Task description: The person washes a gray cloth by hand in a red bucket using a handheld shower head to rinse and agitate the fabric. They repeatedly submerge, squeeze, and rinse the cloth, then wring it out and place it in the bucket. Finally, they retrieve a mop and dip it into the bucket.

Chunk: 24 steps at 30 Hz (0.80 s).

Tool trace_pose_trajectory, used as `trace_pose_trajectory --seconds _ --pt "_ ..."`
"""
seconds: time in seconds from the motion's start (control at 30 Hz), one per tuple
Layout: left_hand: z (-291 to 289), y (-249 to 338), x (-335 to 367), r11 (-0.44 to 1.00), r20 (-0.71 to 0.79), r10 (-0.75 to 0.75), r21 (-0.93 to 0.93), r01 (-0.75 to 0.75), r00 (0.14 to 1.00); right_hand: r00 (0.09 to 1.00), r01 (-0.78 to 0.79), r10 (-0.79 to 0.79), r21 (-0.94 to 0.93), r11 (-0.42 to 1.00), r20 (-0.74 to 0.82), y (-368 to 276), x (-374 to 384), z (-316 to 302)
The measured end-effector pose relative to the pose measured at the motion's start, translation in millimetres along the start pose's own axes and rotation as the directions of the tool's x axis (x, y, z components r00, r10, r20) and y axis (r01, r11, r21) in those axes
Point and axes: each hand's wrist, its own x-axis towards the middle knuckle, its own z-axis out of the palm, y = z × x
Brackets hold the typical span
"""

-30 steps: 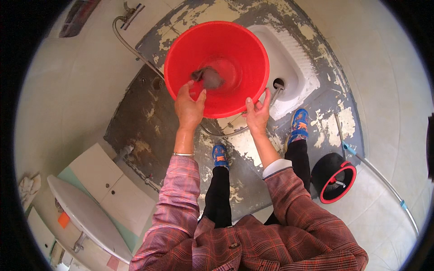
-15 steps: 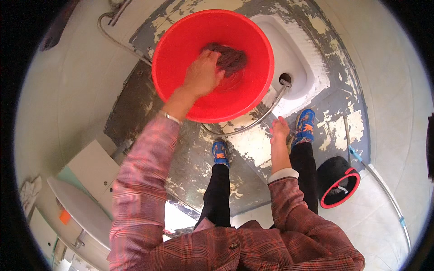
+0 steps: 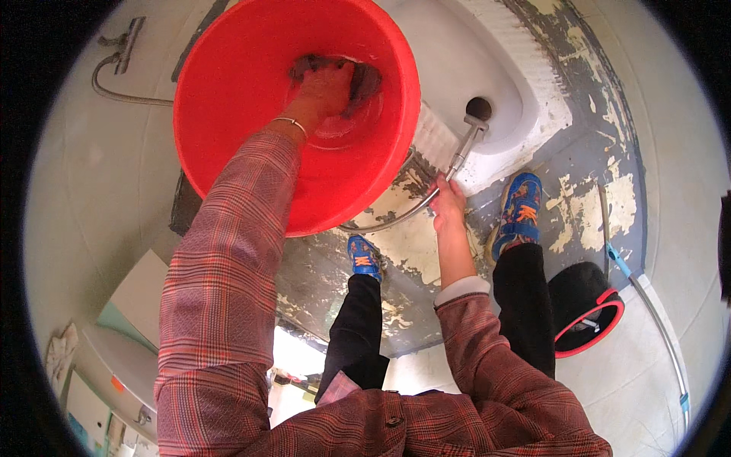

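Note:
My left hand [image 3: 325, 90] is down inside a large red basin [image 3: 221, 129]. Its fingers are closed on a dark, wet-looking bunched cloth [image 3: 367, 80] at the basin's bottom. A silver spray nozzle [image 3: 474, 129] rests over the drain hole of the white squat toilet [image 3: 518, 114], right of the basin. My right hand [image 3: 448, 202] is at the nozzle's lower end, where the metal hose [image 3: 403, 219] begins, and the fingers look curled around it. The hose curves away under the basin's near rim.
A black bucket with a red rim [image 3: 582, 312] lies tipped by my right leg. A pole with blue fittings [image 3: 618, 263] leans near it. Patchy, peeling floor [image 3: 411, 282] surrounds my blue shoes [image 3: 521, 213]. A wall tap [image 3: 128, 46] is at far left, a pale washbasin [image 3: 126, 354] at lower left.
My left hand has pressed deeper onto the cloth, with the basin now larger and further left in view. My right hand has moved up to the spray nozzle's lower end.

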Motion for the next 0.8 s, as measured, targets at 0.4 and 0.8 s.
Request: trace_pose_trajectory --seconds 0.4,0.8 --pt "-121 -41 -131 0.573 -0.287 -0.298 -0.817 -0.07 0.91 0.981 0.191 -0.193 0.234 0.953 -0.013 -15 -170 -14" --pt "-243 -109 -570 -0.493 -0.395 -0.714 -0.302 -0.816 0.578 0.851 0.453 -0.404 -0.082 0.888 0.335 -41 -387 -6"
